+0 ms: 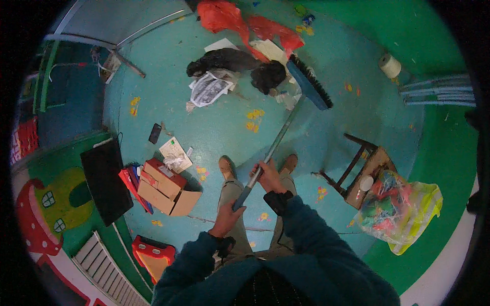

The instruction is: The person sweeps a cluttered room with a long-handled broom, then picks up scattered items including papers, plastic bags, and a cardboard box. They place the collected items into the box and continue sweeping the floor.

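Observation:
Both my hands are wrapped round the long handle of a push broom [278,136], which slants from my waist up toward the far right. My left hand [228,220] grips the dark end of the handle, close to my left leg. Higher up the pole, my right hand [269,176] closes round it in front of my right leg. At the far end, the blue broom head [310,84] with dark bristles lies beside a heap of litter. In that heap are a black plastic bag [268,76], a crumpled printed bag [209,87] and a large red plastic sheet [222,19].
At left stand an open cardboard box [162,189], a dark flat panel [106,181] and a phone [155,133] on the floor. A wooden stool [375,166] lies to the right, beside a clear bag of colourful items [390,201]. A cone of string [390,66] is farther back.

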The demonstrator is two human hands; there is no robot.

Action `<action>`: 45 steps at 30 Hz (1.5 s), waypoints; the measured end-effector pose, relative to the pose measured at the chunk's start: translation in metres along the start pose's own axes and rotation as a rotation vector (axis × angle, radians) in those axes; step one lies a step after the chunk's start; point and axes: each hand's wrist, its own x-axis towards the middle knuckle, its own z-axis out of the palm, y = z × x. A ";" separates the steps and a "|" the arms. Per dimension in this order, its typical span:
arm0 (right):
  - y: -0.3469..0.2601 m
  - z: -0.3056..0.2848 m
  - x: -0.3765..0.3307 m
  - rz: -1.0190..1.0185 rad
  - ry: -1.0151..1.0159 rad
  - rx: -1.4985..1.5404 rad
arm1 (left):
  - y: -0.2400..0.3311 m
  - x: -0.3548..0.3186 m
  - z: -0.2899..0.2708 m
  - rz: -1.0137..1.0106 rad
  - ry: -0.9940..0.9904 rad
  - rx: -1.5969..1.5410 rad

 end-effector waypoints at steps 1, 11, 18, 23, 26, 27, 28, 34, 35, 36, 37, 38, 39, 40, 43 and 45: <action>0.008 0.014 0.002 0.009 -0.009 0.001 | -0.003 -0.001 -0.009 0.012 0.021 -0.059; 0.095 0.125 0.105 0.268 -0.065 -0.058 | -0.009 0.016 -0.129 -0.230 0.081 -0.373; 0.170 0.173 0.049 0.328 -0.039 -0.093 | -0.048 -0.053 -0.184 -0.303 0.076 -0.194; 0.127 0.169 0.049 0.187 -0.033 -0.012 | -0.035 -0.032 -0.184 0.020 0.064 -0.041; 0.058 0.154 0.076 0.044 0.076 0.186 | 0.010 0.020 -0.168 0.152 -0.032 -0.015; 0.033 0.150 0.087 -0.065 0.080 0.120 | 0.029 0.040 -0.164 0.144 -0.060 -0.001; 0.005 0.144 0.100 -0.188 0.187 -0.029 | 0.047 0.061 -0.158 0.150 -0.088 0.011; -0.120 0.090 0.207 -0.364 0.352 0.129 | 0.130 0.167 -0.106 0.181 -0.068 -0.448; -0.127 0.073 0.222 -0.383 0.373 0.020 | 0.137 0.185 -0.096 0.179 -0.061 -0.626; -0.131 0.056 0.238 -0.398 0.391 -0.094 | 0.141 0.202 -0.088 0.118 -0.046 -0.684; -0.138 0.039 0.254 -0.414 0.401 -0.212 | 0.144 0.222 -0.081 0.072 -0.037 -0.763; -0.145 0.020 0.266 -0.411 0.340 -0.613 | 0.144 0.238 -0.075 0.021 -0.026 -0.820; -0.153 0.000 0.272 -0.391 0.266 -1.011 | 0.143 0.250 -0.068 0.016 -0.005 -0.829; -0.163 -0.018 0.278 -0.286 0.232 -1.413 | 0.141 0.261 -0.063 0.014 0.017 -0.812; -0.207 -0.053 0.299 -0.557 -0.391 -2.096 | 0.119 0.294 -0.073 -0.085 0.148 -0.746; -0.235 -0.061 0.325 -0.621 -0.104 -2.301 | 0.096 0.308 -0.089 -0.077 0.251 -0.779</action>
